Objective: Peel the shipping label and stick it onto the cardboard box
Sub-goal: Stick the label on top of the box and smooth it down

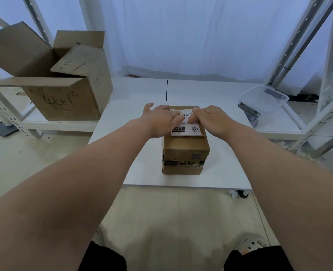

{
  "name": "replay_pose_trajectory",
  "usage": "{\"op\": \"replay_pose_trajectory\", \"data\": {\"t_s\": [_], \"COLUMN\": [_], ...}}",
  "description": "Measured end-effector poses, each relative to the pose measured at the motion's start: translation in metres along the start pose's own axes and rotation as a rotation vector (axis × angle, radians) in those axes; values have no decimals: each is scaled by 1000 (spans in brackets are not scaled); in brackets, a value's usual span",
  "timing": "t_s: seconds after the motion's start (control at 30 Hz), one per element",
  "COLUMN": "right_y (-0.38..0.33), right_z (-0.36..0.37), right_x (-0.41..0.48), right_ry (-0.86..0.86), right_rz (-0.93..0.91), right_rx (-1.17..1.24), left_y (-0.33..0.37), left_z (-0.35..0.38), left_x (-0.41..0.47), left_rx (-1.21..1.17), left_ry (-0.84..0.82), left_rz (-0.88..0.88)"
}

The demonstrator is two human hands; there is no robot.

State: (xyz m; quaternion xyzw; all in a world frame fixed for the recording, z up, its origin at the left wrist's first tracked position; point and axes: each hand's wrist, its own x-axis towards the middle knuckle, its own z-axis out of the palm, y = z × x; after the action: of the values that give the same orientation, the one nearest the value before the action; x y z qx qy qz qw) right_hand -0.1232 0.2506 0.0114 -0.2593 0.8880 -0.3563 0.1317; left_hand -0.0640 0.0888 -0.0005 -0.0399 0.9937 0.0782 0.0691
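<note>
Label: the shipping label [187, 130] is lying flat on top of the cardboard box [185, 151], white side up, with a black bar and a little square code showing near its front edge
Box: the cardboard box is sitting shut near the front edge of the white table [140, 98], with tape going across its front side
Left hand: the left hand [161, 120] is lying on the left part of the label; its fingers [178, 119] are reaching out straight and close together, pressing down on the paper
Right hand: the right hand [210, 119] is pushing on the right part of the label, just beside the left hand; its fingers [196, 111] are bending at the knuckles, and I cannot tell if they are pinching an edge or only pushing
Done: the peeling is looking finished, I think, because the label is already sitting on the box
Left to do: the hands are likely rubbing it down, so the job is looking almost over; the front part may be needing a rub too
Around: a big open box [64, 94] is standing on a low shelf to the left, a clear plastic tub [263, 99] is sitting on a shelf to the right, and a white curtain [181, 36] is hanging behind
</note>
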Motion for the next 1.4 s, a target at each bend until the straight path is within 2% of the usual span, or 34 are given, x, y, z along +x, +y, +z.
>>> {"op": "replay_pose_trajectory", "data": {"t_s": [0.17, 0.43, 0.63, 0.83, 1.03, 1.1, 1.23, 1.4], "right_y": [-4, -1, 4, 2, -3, -2, 9, 26], "right_z": [2, 3, 7, 5, 10, 13, 17, 8], "right_x": [0, 1, 8, 13, 13, 14, 24, 22], "right_ry": [-3, -14, -6, -9, -190, -224, -275, -214], "right_rz": [14, 18, -11, -50, -58, -63, -76, 19], "right_rx": [-39, -9, 40, 32, 93, 22, -333, -414], "left_y": [-10, -12, -13, -18, -20, -20, -19, -18], "left_z": [-9, 2, 1, 5, 6, 8, 10, 11], "left_x": [-16, -5, 8, 8, 10, 9, 7, 5], "left_rx": [-54, -35, -4, -115, -183, -188, -198, -184], "left_ry": [19, 31, 53, -11, -26, -16, -31, -57], "left_rz": [38, -77, -101, -208, -205, -202, -213, -234]}}
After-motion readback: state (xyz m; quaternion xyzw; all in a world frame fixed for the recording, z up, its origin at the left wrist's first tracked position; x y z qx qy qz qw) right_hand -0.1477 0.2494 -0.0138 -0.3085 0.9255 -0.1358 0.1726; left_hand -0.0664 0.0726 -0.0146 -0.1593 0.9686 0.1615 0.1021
